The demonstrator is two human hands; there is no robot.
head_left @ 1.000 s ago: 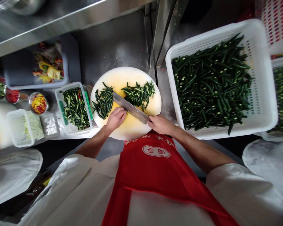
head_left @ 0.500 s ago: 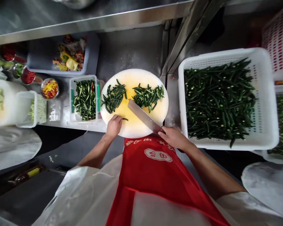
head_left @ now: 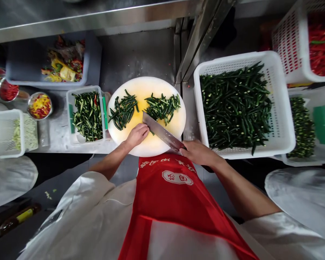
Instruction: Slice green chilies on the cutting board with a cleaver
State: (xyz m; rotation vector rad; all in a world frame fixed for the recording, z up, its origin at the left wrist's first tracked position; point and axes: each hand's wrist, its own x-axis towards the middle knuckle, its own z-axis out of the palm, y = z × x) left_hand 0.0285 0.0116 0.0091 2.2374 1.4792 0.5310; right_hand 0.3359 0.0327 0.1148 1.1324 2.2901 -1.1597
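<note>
Pepper [head_left: 152,133] beside the knife [head_left: 164,134]

The left hand [head_left: 138,134], the nearer, is pinching it inside the near edge of the board [head_left: 147,148]; its tip is pointing rightward and nearward from narrowed fingers. The right hand [head_left: 196,152] is gripping the handle.

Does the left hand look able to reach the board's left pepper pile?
Probably yes: only bare board lies between the left hand and the left pile, though that hand seems to hold a pepper.

Both hands [head_left: 138,135] [head_left: 197,153] curled, slightly apart
</note>
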